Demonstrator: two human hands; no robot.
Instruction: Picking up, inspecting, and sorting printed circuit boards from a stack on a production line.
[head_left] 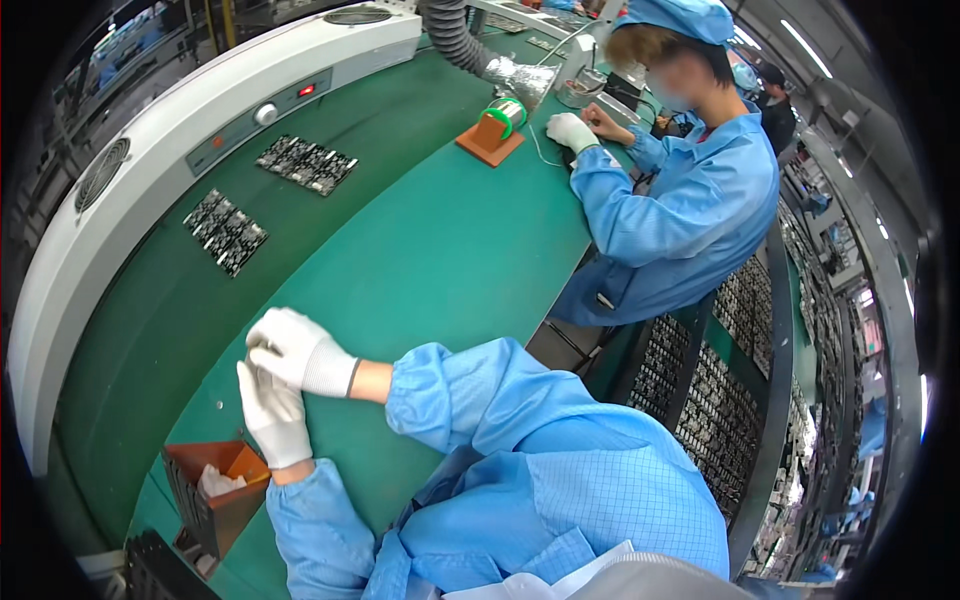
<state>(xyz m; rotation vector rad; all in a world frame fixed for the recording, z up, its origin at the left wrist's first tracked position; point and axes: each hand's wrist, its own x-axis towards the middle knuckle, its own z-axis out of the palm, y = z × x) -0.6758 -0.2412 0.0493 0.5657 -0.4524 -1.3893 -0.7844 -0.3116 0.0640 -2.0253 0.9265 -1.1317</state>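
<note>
My left hand [274,418] and my right hand [300,352], both in white knit gloves with bare wrists above the cuffs, meet over the green work mat [380,290]. The right fingers curl over the left fingertips. Both hands are closed, and whatever lies between them is hidden by the gloves. Beyond them, on the darker green strip, lie two panels of small circuit boards, one nearer [226,232] and one farther [306,164]. Close to my left wrist stands an orange-brown bin [205,500] with crumpled white material [220,482] inside.
A long white fan unit [200,95] with a knob curves along the far left. A green solder reel on an orange stand [490,145] sits near a grey flexible duct [455,35]. At right a co-worker in blue [680,190] works at the bench; racks of boards [715,420] stand behind.
</note>
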